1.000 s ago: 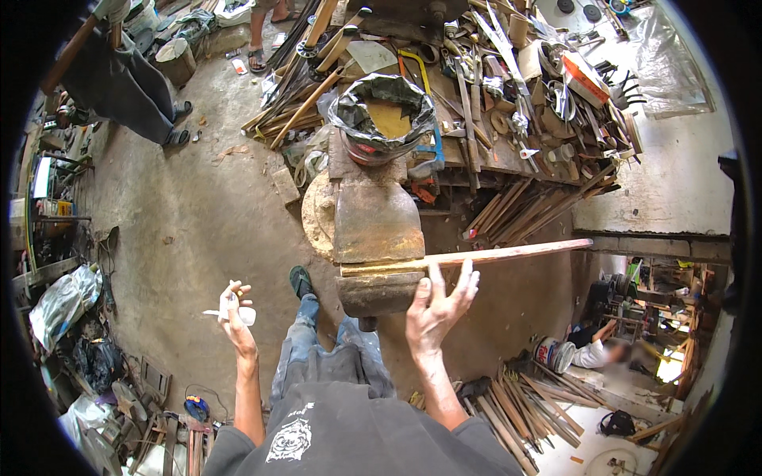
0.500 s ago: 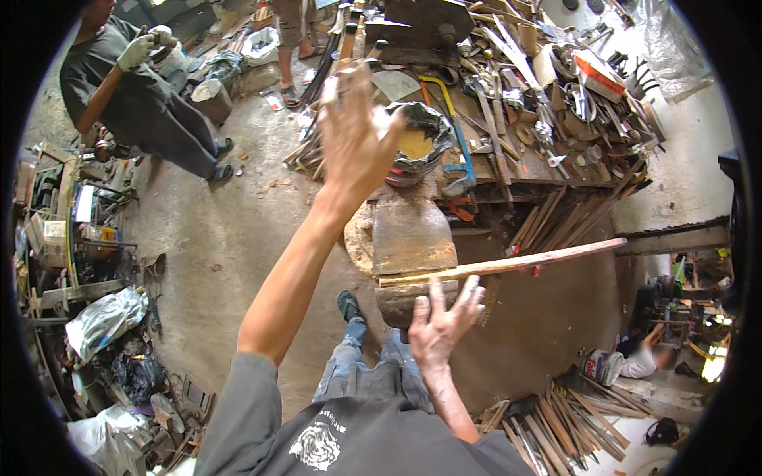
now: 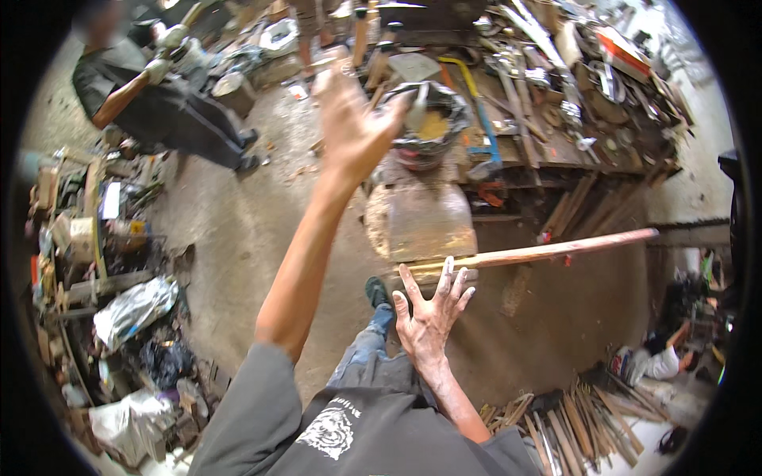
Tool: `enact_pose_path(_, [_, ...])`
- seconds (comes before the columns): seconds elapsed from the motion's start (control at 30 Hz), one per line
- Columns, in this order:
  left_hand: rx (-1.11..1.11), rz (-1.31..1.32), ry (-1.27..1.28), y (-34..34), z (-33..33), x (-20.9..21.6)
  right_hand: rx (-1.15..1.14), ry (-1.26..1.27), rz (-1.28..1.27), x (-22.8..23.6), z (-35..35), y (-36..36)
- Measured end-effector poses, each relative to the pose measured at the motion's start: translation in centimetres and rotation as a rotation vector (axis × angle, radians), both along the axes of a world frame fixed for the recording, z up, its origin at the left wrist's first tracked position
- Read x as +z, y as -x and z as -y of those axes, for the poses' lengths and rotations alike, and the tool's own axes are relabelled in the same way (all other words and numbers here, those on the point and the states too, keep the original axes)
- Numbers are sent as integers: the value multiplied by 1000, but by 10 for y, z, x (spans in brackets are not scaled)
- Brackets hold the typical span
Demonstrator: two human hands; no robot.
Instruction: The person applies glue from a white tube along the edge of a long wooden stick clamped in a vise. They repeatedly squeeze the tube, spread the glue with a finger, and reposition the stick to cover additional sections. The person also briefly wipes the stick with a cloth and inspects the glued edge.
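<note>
1. A wooden stick (image 3: 556,247) lies across the block (image 3: 432,222), its left end at the spread fingertips of the right hand (image 3: 427,321).
2. The left hand (image 3: 349,131), blurred, thumb wide, hangs beside the bucket (image 3: 419,159); cannot tell what it holds.
3. A black bag (image 3: 454,109) lines it, around yellowish contents (image 3: 435,127).

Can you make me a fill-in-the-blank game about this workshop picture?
The higher hand is the ____ one.
The stick reaches past the lower hand toward the ____ side of the picture.
The bag lining the bucket is ____.
The bent tool beside the bucket is blue and ____.

Missing words: left; right; black; yellow.
</note>
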State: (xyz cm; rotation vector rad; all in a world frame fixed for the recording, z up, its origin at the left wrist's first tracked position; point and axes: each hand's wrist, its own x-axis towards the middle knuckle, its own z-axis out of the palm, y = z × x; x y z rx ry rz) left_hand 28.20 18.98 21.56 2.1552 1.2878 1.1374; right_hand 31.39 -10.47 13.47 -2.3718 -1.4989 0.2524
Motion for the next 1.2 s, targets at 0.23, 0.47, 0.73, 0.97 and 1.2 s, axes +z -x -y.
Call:
enact_pose_path(0.23, [-546, 911, 610, 93, 211, 60, -301, -8, 81, 9, 20, -63])
enact_pose_path(0.47, [-936, 1412, 1035, 90, 274, 112, -98, 4, 119, 14, 16, -52])
enact_pose_path(0.73, [-1073, 1509, 1017, 83, 284, 115, 197, -79, -89, 13, 7, 2])
enact_pose_path(0.97, [-1111, 1418, 984, 61, 293, 120, -609, -595, -544, -54, 94, -37])
enact_pose_path(1.2, [-922, 189, 606, -47, 191, 34, -1275, -206, -1349, -227, 163, -92])
